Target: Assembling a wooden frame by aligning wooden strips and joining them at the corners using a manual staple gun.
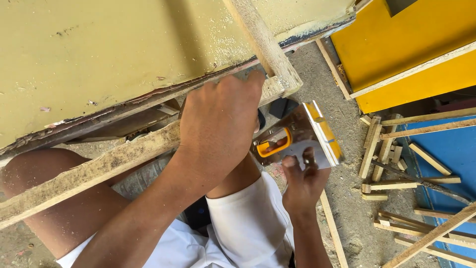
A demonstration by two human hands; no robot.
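Nearest the camera, the left hand (220, 124) clamps down over a rough wooden batten (89, 171) under the edge of the olive panel (99, 54), fingers closed on the wood. Lower right, the right hand (302, 181) grips a silver and yellow staple gun (302, 139), its long axis running up-right, nose toward the batten joint. Seating the nose flat while bracing the wood firmly would likely help.

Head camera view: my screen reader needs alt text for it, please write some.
The left hand grips a rough wooden strip against the edge of an olive board, while the right hand holds a metal staple gun with yellow trim. Wood offcuts lie scattered on the dusty floor.
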